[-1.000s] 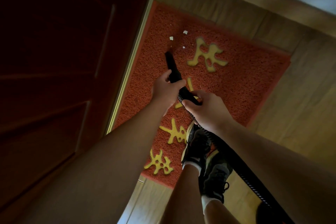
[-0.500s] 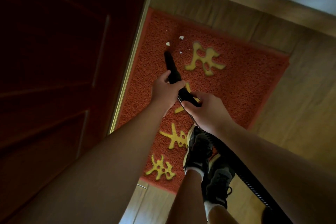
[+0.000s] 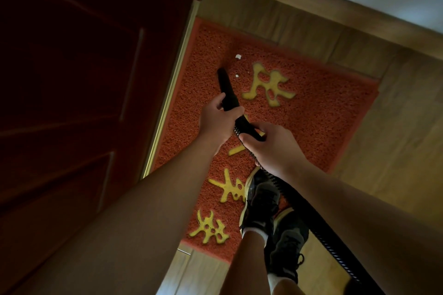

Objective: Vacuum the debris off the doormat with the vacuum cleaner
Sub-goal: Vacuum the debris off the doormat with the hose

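Observation:
An orange-red doormat [image 3: 323,108] with yellow characters lies on the wooden floor beside the door. My left hand [image 3: 218,122] grips the black vacuum nozzle [image 3: 226,88], whose tip rests on the mat near its far left part. My right hand [image 3: 271,146] holds the nozzle's rear end where the ribbed black hose [image 3: 335,251] joins it. Small white bits of debris [image 3: 238,56] lie just beyond and to the right of the nozzle tip. A smaller speck [image 3: 237,76] sits close beside the tip.
A dark red wooden door [image 3: 84,91] with a metal threshold strip [image 3: 172,93] runs along the mat's left edge. My feet in black shoes [image 3: 266,201] stand on the mat's near right part. A wooden skirting [image 3: 311,2] and white wall lie beyond.
The nozzle tip has moved forward over the leftmost white bit, which is no longer visible. Two bits remain in sight to the right of the tip. Both hands keep their hold.

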The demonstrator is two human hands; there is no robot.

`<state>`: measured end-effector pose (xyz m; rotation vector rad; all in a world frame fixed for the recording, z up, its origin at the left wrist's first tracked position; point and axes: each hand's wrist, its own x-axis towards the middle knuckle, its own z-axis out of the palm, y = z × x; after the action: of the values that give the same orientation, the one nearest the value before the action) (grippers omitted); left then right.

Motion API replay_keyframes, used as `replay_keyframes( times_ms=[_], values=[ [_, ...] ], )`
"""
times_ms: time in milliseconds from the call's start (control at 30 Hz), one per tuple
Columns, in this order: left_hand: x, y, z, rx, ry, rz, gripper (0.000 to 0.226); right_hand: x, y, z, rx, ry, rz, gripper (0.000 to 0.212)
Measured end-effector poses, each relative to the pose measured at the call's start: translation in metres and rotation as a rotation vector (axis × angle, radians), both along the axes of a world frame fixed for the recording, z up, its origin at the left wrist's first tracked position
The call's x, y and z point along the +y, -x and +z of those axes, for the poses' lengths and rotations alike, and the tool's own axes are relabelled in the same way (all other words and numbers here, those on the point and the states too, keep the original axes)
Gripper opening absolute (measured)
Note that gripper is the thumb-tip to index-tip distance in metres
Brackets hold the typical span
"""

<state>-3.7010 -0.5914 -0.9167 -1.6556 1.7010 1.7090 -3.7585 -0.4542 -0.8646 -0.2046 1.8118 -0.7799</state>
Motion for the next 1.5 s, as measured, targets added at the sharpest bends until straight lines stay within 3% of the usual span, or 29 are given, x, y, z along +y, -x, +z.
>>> replay_keyframes(
  times_ms=[500,1000,1500],
  values=[
    [-0.014,0.017,0.002,0.026,0.008,0.003,0.059,-0.012,0.019,0.007,0.009,0.031,0.0,0.028],
    [-0.027,0.033,-0.008,0.039,0.031,0.014,0.07,-0.025,0.033,-0.005,0.008,0.046,0.002,0.016],
    [-0.029,0.032,-0.01,0.026,0.048,-0.003,0.063,-0.026,0.033,-0.01,-0.003,0.059,0.001,0.02]
  ],
)
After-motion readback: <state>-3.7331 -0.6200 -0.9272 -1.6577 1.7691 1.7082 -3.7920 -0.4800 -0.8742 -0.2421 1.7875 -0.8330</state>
